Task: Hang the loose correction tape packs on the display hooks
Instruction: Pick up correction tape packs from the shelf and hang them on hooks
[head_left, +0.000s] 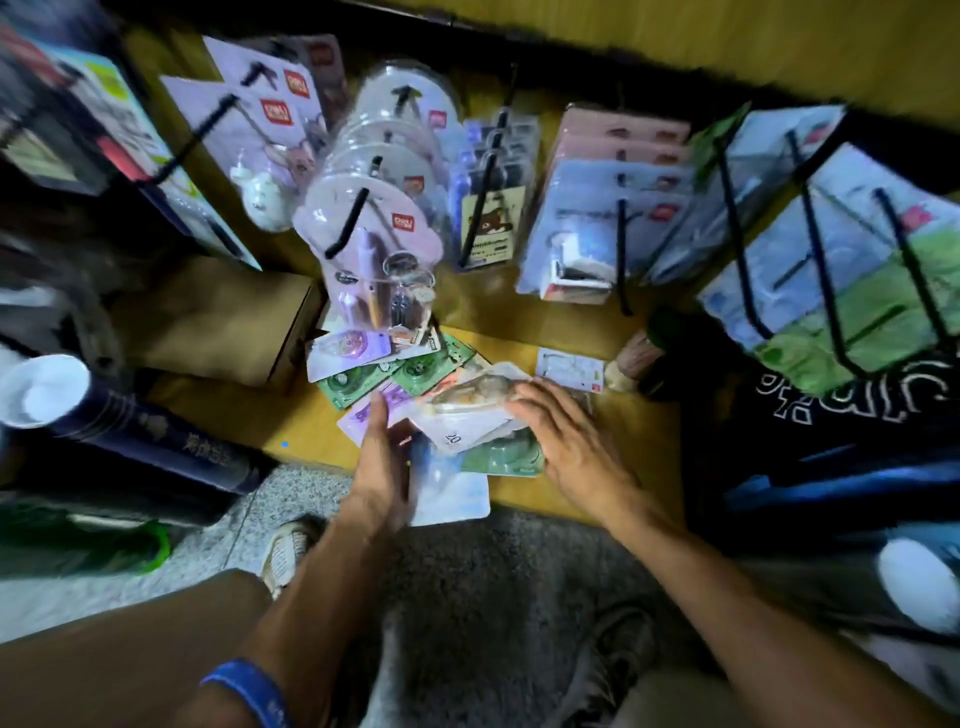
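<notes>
The loose packs lie heaped on the tabletop below the hooks. The right hand, fingers spread, rests flat on the top pack; the left hand, fingers straight, touches the heap's left edge.

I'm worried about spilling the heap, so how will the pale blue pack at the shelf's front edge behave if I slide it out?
The pale blue pack overhangs the shelf edge, so it could tip off if nudged forward. It looks like a flat card with a clear blister, probably light and fairly stiff. The left hand lies beside it and other loose packs overlap it, so they may shift too.
</notes>
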